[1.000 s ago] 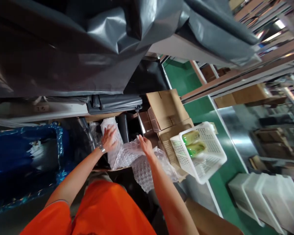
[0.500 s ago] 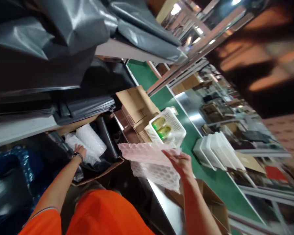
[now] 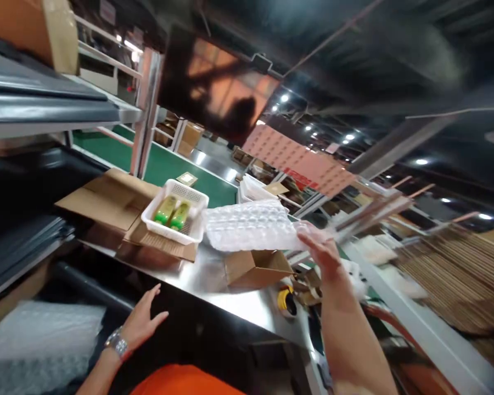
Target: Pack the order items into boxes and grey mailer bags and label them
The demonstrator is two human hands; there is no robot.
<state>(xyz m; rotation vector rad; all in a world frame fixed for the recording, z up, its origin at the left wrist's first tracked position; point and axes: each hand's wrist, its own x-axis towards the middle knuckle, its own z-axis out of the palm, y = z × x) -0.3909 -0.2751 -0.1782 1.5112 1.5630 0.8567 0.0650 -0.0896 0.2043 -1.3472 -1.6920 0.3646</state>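
Observation:
My right hand [image 3: 323,247] grips one end of a sheet of bubble wrap [image 3: 249,224], which stretches leftward above the steel worktop [image 3: 193,271]. My left hand [image 3: 142,323], with a watch at the wrist, is in the air in front of the worktop, fingers apart and holding nothing. A white perforated basket [image 3: 175,233] stands on the bench with two green-capped bottles [image 3: 172,213] lying inside. Under the wrap sits an open cardboard box [image 3: 255,269]. More bubble wrap [image 3: 45,340] is piled at the lower left.
A flattened-looking open carton [image 3: 102,203] lies left of the basket. A yellow tape roll [image 3: 287,302] is on the worktop's right part. Behind runs a green conveyor [image 3: 164,170]. Black plastic sheets [image 3: 37,109] fill the left shelf, and stacked cardboard [image 3: 456,269] stands at right.
My left hand has left the bubble wrap pile and moved toward the worktop, empty. My right hand has carried its sheet over the open box. The view has swung right and up.

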